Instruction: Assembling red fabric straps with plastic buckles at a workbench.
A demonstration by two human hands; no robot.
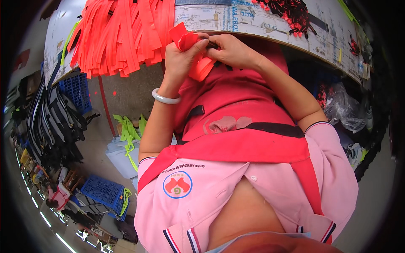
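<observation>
Blue crate (75,90) sat far left under the worktop (270,23). Pile of orange-red strips (122,33) lay on the worktop's left part, hanging over its edge. Left hand (179,57), pale bangle (165,98) on the wrist, closed on a folded red strip (185,40) at the worktop edge. Right hand (230,50) pinched the same strip, touching the left. Small red-black pieces (291,10) lay on the worktop, far right.

One head-worn fisheye view — looking steeply down, close over the hands (202,52) at the table (270,21) edge.
</observation>
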